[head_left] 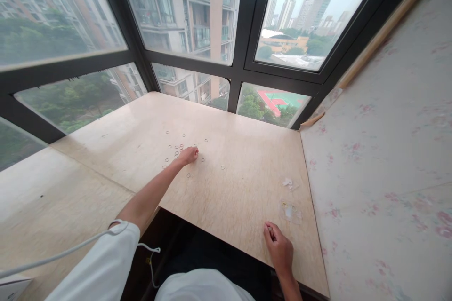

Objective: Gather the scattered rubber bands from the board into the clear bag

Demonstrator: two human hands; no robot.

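My left hand (189, 155) reaches over the middle of the wooden surface (233, 188), its fingers closed among several small thin rings. What it grips, if anything, is too small to make out. One ring (222, 167) lies to its right and another ring (189, 175) lies below it. My right hand (277, 242) rests near the front edge at the right, fingers curled and pressed together; anything inside is hidden. Just beyond it lie a clear plastic bag or case (290, 211) with small items and a smaller clear packet (288, 183).
Dark-framed windows (240, 42) border the far side of the surface. A flowered wall (381, 174) stands at the right. A white cable (70, 249) crosses my left upper arm, and part of a white box (14, 287) shows at the bottom left.
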